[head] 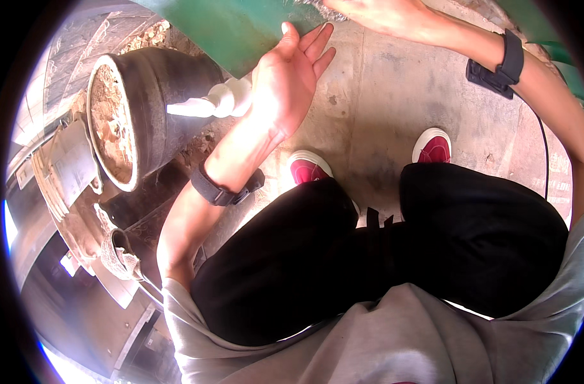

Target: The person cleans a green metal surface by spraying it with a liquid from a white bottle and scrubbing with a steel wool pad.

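My left hand (292,81) is at the corner of a green panel (253,29), fingers stretched out and overlapping its edge. Whether it touches the panel is hard to tell. A white, glossy, ribbed object (220,102) shows behind the left wrist, its other end hidden by the hand. My right hand (378,14) reaches along the top edge of the picture, its fingers partly cut off. Grey shaggy material (323,8) lies at its fingertips, over the panel's edge; whether the hand grips it is not visible.
On the left a dark glazed pot (152,110) with a pale rim holds dry, earthy matter. Below it are stacked boards (56,182) and a cloth-wrapped handle (121,257). My red shoes (433,146) stand on the concrete floor (378,96). Green plastic (568,77) is at far right.
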Tool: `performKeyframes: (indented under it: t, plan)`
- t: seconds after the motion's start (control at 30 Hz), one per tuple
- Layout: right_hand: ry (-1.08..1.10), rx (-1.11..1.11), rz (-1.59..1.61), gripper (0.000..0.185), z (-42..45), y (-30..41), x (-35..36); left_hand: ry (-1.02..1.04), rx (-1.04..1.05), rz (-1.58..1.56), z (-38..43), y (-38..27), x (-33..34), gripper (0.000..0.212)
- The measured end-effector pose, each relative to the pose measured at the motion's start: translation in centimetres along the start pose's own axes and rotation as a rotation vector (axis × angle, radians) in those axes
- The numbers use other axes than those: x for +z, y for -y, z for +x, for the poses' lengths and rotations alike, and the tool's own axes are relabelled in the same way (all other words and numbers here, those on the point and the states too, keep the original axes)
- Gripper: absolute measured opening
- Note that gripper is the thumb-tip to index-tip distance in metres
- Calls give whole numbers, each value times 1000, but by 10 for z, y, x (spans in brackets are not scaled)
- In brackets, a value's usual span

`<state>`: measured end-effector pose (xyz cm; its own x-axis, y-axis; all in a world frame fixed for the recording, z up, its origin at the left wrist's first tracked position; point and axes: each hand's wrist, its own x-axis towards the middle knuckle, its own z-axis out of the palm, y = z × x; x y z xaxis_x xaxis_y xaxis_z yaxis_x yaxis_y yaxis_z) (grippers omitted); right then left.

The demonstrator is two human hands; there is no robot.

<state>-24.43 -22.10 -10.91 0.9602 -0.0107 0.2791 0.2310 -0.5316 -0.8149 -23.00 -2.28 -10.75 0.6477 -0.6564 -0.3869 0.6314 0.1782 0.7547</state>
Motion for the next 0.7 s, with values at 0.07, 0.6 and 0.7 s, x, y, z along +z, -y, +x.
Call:
performKeyframes:
  t: [0.07,0.6,0.7]
  plan:
    - [-65,-219,11,6,2,-3,-1,-36,5,-3,2,-5,-1,48]
    - [201,-85,-105,13,1,17,-16,22,-2,24,-1,-4,-7,53]
    - [169,-44,82,16,16,1,-10,-18,0,46,-9,-9,-7,52]
